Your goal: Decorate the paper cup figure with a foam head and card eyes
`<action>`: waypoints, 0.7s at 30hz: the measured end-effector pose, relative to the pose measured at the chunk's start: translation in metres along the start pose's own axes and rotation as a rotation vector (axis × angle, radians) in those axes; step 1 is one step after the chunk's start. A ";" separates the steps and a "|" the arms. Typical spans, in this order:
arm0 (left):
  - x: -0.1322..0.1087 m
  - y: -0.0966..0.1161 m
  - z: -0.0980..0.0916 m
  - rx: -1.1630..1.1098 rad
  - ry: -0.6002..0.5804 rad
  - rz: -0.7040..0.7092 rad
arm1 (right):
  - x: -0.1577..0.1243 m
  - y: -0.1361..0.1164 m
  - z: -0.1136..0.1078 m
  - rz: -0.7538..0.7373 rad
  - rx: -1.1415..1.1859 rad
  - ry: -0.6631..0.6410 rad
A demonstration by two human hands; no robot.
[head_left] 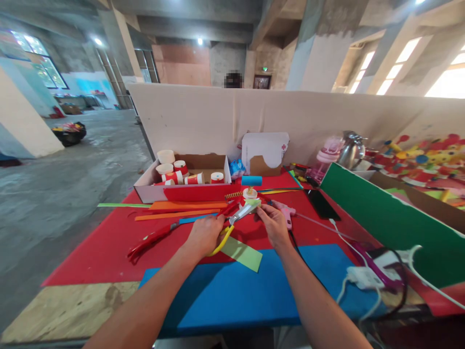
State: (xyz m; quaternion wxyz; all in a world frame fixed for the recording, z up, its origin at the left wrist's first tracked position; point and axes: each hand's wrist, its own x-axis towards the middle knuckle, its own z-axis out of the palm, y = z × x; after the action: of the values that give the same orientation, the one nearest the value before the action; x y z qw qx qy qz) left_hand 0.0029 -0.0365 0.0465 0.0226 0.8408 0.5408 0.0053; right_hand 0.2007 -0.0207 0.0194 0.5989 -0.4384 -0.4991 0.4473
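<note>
My left hand (205,233) is closed around the yellow handles of a pair of scissors (238,215), whose blades point up and right. My right hand (273,222) pinches a small light-green paper piece (253,203) at the blade tips. Just beyond it stands a small round white and red object (250,193) with a coiled spring beside it. A light-green paper strip (241,253) lies under the scissors on the red sheet (109,247). A pink glue gun (288,214) rests right behind my right hand.
A cardboard box (152,186) with several red-and-white paper cups stands at the back left. Orange, green and blue strips (178,209) lie before it. A blue sheet (254,291) covers the front. A black phone (321,203), green board (392,223), power strip (366,277) and cables are on the right.
</note>
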 end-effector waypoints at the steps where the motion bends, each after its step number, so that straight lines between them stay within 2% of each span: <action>1: 0.000 0.000 0.000 -0.004 0.000 0.002 | 0.000 0.000 0.000 0.000 -0.005 0.002; 21: 0.002 -0.005 0.007 -0.064 0.025 0.045 | 0.000 -0.003 0.000 0.002 -0.016 0.018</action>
State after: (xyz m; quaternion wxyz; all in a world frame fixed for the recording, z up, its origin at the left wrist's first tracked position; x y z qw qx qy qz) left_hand -0.0005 -0.0333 0.0394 0.0426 0.8516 0.5214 0.0337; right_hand 0.2006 -0.0209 0.0228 0.5993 -0.4476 -0.4970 0.4399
